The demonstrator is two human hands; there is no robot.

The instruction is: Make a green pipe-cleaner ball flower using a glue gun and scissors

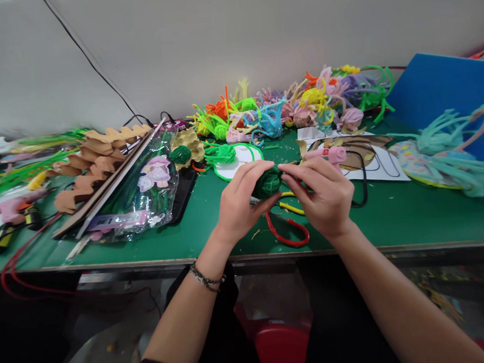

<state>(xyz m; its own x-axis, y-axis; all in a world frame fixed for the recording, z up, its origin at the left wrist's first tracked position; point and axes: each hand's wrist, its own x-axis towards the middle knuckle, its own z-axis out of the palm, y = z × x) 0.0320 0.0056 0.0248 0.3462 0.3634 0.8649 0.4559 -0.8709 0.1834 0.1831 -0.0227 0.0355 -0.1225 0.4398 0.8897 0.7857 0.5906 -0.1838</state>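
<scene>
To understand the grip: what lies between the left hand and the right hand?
In the head view, a dark green pipe-cleaner ball lies between left hand and right hand; a red loop and yellow strip show below.

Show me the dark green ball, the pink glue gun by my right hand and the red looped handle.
Dark green ball (pixel 269 183): head view, its front.
Pink glue gun (pixel 336 154): head view, its body.
Red looped handle (pixel 292 244): head view, its lower curve.

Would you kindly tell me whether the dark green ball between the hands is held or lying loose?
Held: the left hand cups the dark green ball between fingers and thumb.
</scene>
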